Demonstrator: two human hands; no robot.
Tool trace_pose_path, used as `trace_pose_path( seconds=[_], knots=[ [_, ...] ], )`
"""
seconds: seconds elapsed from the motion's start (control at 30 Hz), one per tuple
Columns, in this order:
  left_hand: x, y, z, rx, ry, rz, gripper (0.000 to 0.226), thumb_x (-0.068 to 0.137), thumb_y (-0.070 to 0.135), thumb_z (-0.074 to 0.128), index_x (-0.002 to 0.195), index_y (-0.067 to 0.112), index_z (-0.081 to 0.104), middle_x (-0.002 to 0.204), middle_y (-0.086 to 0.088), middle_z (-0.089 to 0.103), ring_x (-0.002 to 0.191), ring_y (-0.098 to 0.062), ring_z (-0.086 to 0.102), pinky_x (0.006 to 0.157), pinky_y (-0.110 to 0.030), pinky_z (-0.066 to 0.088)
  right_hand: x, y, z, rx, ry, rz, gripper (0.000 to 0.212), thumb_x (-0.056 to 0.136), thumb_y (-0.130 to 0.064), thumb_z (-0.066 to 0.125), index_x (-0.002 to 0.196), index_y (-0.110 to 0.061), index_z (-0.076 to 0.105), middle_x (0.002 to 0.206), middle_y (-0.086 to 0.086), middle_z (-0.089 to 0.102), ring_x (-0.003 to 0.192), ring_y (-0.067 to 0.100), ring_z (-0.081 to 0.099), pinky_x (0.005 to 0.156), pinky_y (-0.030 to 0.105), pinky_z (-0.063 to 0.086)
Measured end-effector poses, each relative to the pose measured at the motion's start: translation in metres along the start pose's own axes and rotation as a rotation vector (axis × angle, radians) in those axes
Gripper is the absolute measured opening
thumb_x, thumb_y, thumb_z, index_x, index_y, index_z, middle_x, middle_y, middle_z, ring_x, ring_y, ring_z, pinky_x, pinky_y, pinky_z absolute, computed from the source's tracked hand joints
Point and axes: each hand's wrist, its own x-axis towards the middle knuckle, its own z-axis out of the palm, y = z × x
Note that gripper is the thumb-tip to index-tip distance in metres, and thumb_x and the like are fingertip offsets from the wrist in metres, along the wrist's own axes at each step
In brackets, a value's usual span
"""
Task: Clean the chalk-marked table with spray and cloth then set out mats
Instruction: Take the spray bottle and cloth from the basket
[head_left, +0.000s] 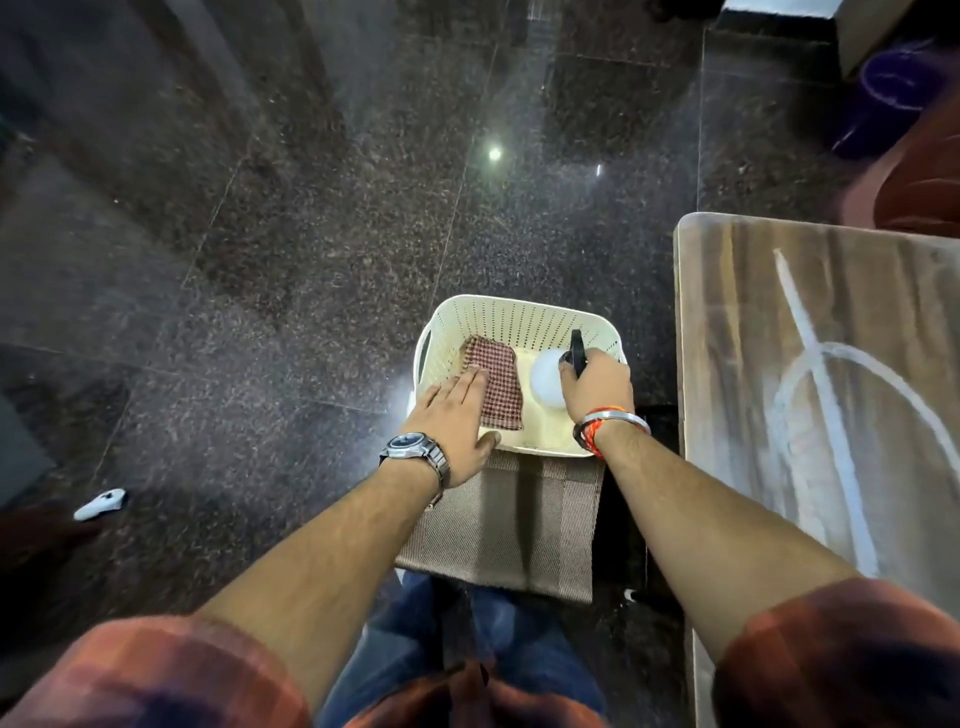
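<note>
I look down on a dark speckled floor (311, 234) with a cream basket (519, 317) standing on it just ahead of my knees. Its near edge sits on a stack of brown woven mats (498, 525), which lie between the basket and my legs. To the right is the table (737, 322), its wooden top scrawled with white chalk marks (831, 415); its left edge runs close beside the basket and my right forearm. A small white device (100, 504) lies on the floor well off to the left, and a purple bucket (888, 98) stands far back on the right. Inside the basket, a checked cloth (500, 374) lies flat on the left side and a white spray bottle (548, 376) with a black trigger head stands on the right. My left hand (457, 421) is spread flat, fingers (467, 382) straight and released, their tips resting on the cloth's left edge. My right hand (597, 387) is clenched around the bottle's black neck, grasping it while the bottle is inside the basket.
</note>
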Motion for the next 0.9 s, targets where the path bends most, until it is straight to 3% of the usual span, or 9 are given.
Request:
trace_pose_path(
  seconds=[0.1,0.2,0.33,0.47,0.57,0.67,0.73,0.8,0.9],
  knots=[
    [0.01,-0.003,0.0,-0.075,-0.025,0.006,0.086,0.096,0.044,0.051,0.158,0.011,0.001,0.167,-0.005,0.004,0.153,-0.021,0.007,0.124,-0.038,0.008,0.006,0.001,0.0,-0.027,-0.041,-0.102,0.017,0.091,-0.02,0.053,0.098,-0.014,0.067,0.091,0.014,0.068,0.087,0.034,0.063,0.073,0.035,0.05],
    [0.021,-0.005,0.002,-0.175,-0.014,-0.02,0.094,0.091,0.045,0.06,0.158,0.012,0.002,0.166,-0.006,0.009,0.152,-0.022,0.013,0.123,-0.041,0.015,0.011,-0.002,-0.011,-0.102,-0.126,-0.451,0.018,0.087,-0.012,0.056,0.098,-0.018,0.069,0.089,0.008,0.068,0.088,0.029,0.06,0.074,0.036,0.049],
    [0.033,-0.003,-0.005,-0.473,0.051,-0.037,0.103,0.079,0.043,0.078,0.156,0.014,0.016,0.159,-0.007,0.031,0.146,-0.026,0.029,0.118,-0.038,0.028,0.019,-0.031,-0.055,-0.075,-0.414,-0.691,0.024,0.084,-0.01,0.065,0.106,-0.019,0.071,0.099,0.001,0.071,0.096,0.019,0.061,0.088,0.036,0.046],
    [0.034,0.005,-0.02,-0.815,0.134,0.012,0.071,0.078,0.038,0.082,0.139,0.032,0.047,0.12,0.003,0.066,0.104,-0.013,0.062,0.093,-0.032,0.051,0.012,-0.074,-0.081,-0.12,-0.613,-0.769,0.028,0.082,-0.014,0.07,0.106,-0.028,0.072,0.096,-0.006,0.071,0.092,0.011,0.063,0.087,0.03,0.048],
    [0.033,0.008,-0.026,-0.886,0.227,0.019,0.035,0.088,0.034,0.072,0.121,0.037,0.062,0.083,0.006,0.068,0.069,-0.009,0.062,0.062,-0.02,0.048,0.008,-0.093,-0.082,-0.016,-0.675,-0.837,0.032,0.077,-0.003,0.072,0.105,-0.018,0.072,0.103,-0.001,0.068,0.095,0.012,0.062,0.091,0.032,0.047],
    [0.033,0.003,-0.026,-0.926,0.337,-0.091,0.005,0.092,0.032,0.067,0.095,0.029,0.064,0.072,0.011,0.062,0.062,0.001,0.055,0.053,-0.011,0.037,0.011,-0.091,-0.078,0.459,-0.755,-0.607,0.046,0.073,0.015,0.066,0.114,-0.006,0.063,0.116,0.01,0.062,0.096,0.018,0.064,0.086,0.027,0.053],
    [0.033,-0.002,-0.026,-0.954,0.444,-0.166,0.011,0.091,0.033,0.068,0.086,0.026,0.062,0.069,0.012,0.061,0.06,0.006,0.054,0.055,-0.008,0.039,0.014,-0.082,-0.05,0.711,-0.541,-0.35,0.035,0.076,0.017,0.058,0.107,0.001,0.061,0.109,0.009,0.062,0.084,0.016,0.062,0.071,0.023,0.052],
    [0.035,-0.009,-0.029,-0.962,0.523,-0.189,0.013,0.089,0.034,0.071,0.087,0.024,0.064,0.075,0.011,0.064,0.064,0.006,0.056,0.059,-0.006,0.04,0.019,-0.066,-0.008,0.564,-0.265,-0.134,0.016,0.081,0.004,0.059,0.09,-0.007,0.065,0.091,0.002,0.064,0.079,0.015,0.059,0.071,0.025,0.046],
    [0.044,-0.024,-0.034,-0.908,0.583,-0.215,0.016,0.087,0.036,0.073,0.084,0.025,0.062,0.077,0.002,0.069,0.069,-0.011,0.065,0.064,-0.017,0.049,0.021,-0.036,0.052,0.211,-0.362,0.029,0.019,0.081,-0.005,0.058,0.089,-0.02,0.067,0.089,-0.003,0.062,0.08,0.016,0.059,0.065,0.015,0.039]
  ],
)
